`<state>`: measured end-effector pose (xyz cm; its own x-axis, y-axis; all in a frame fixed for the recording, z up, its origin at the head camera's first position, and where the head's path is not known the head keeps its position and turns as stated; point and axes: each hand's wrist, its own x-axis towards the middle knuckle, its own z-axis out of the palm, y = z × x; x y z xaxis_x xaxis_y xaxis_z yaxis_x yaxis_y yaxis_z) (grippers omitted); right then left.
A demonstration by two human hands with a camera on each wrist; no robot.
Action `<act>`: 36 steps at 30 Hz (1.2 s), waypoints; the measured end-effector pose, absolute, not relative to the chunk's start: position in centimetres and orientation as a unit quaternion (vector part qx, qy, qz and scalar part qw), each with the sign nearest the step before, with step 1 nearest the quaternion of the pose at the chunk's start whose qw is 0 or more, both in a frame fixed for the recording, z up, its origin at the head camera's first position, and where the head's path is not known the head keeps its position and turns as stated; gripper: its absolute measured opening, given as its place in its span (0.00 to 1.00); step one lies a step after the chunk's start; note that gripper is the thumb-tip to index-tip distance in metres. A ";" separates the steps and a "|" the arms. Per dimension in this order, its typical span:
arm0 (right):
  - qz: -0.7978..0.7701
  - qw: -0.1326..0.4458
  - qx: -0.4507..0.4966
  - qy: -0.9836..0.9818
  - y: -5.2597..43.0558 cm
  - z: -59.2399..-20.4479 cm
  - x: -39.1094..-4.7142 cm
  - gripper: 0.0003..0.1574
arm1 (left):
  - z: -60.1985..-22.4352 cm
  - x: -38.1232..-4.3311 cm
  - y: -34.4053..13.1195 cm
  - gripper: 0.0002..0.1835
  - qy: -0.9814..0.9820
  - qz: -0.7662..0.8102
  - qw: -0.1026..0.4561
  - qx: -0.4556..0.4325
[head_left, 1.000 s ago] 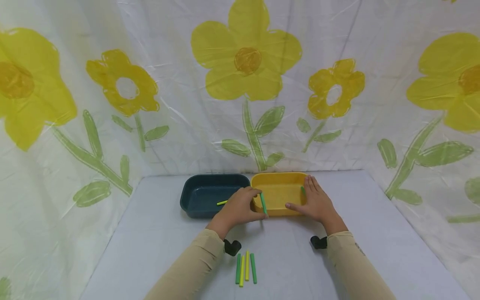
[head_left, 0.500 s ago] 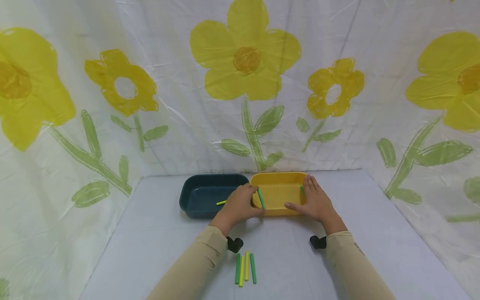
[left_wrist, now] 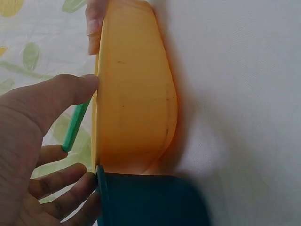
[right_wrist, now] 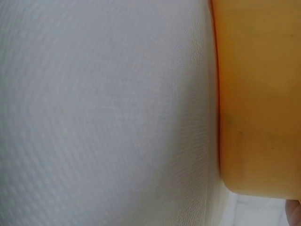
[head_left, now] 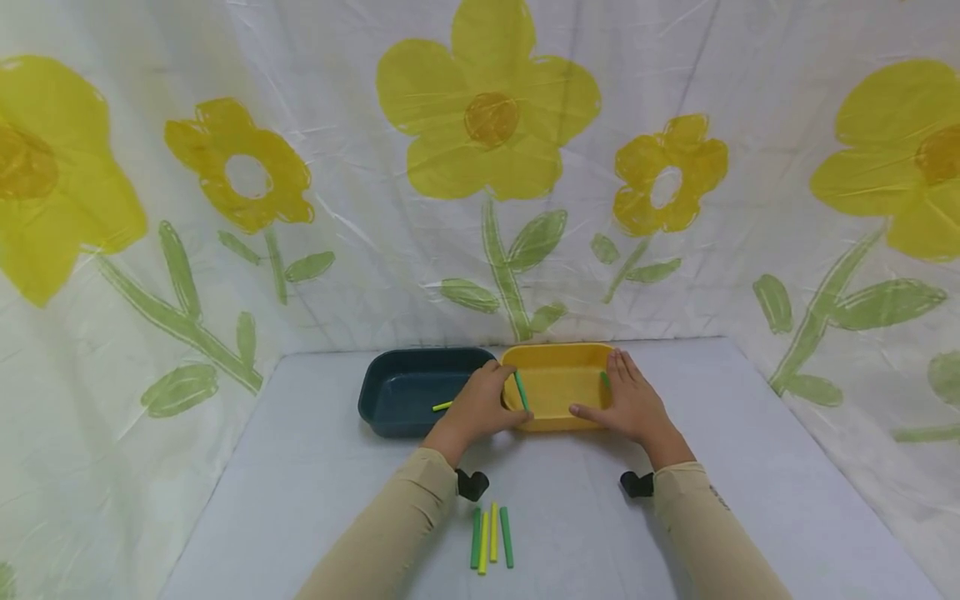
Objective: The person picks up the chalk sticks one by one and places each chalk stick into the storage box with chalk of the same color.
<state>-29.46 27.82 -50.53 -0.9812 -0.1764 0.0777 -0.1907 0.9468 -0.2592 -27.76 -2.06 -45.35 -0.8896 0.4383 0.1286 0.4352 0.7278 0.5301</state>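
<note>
At yellow tray, left hand pinches green stick; right hand spread.

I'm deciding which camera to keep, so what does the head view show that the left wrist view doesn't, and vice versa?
Head view only: four loose sticks, two green and two yellow, on the white tabletop, and another yellow stick in the dark teal bin.
Left wrist view only: dark marks on the outer wall of the yellow bin.
Both: the two bins, the left hand pinching a green stick, and at least part of the right hand.
</note>
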 end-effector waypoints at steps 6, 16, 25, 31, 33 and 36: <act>0.139 0.020 0.092 -0.986 27.9 -50.8 -29.1 0.84 | -45.6 -27.5 -2.0 0.45 0.928 0.289 0.001 0.238; 0.140 0.020 0.095 -0.985 27.5 -50.2 -29.0 0.83 | -45.3 -27.2 -2.2 0.41 0.936 0.254 -0.011 0.242; 0.136 0.019 0.096 -0.986 27.7 -50.0 -29.4 0.83 | -45.1 -25.9 -2.8 0.35 0.937 0.208 -0.064 0.275; 0.135 0.021 0.093 -0.986 27.8 -50.2 -29.5 0.83 | -44.8 -24.5 -3.3 0.31 0.924 0.213 -0.084 0.306; 0.138 0.019 0.090 -0.986 27.8 -50.2 -29.5 0.84 | -44.9 -24.0 -3.5 0.31 0.921 0.221 -0.080 0.310; 0.142 0.013 0.088 -0.986 27.8 -50.3 -29.5 0.84 | -44.9 -23.2 -3.8 0.31 0.921 0.225 -0.068 0.310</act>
